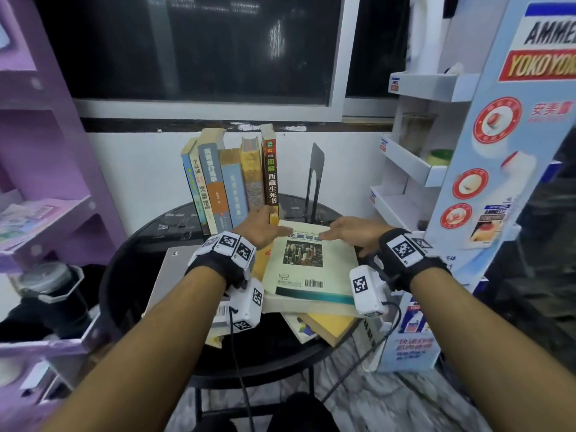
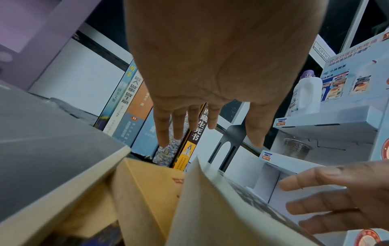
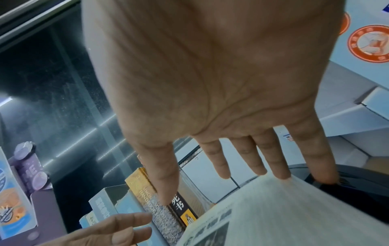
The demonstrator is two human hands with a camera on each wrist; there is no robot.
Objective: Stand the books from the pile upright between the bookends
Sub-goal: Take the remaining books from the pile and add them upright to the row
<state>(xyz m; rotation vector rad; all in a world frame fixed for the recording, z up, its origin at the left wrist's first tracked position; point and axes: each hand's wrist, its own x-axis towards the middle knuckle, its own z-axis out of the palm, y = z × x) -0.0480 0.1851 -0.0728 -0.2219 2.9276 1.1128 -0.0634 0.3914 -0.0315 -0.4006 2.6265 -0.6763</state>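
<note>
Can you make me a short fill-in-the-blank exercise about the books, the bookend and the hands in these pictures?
1. The books standing upright number ____.
2. The black bookend stands to the ____ of the upright row, seen from the head camera.
3. The top book of the pile lies flat with its ____ printed near the person's edge.
4. The left hand and the right hand both have their fingers ____.

Missing words: six; right; barcode; straight

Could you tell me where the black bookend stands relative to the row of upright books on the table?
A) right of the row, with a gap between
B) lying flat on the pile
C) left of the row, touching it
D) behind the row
A: in the head view the black bookend stands upright to the right of the upright books, with bare wall showing in the gap between them.
</note>
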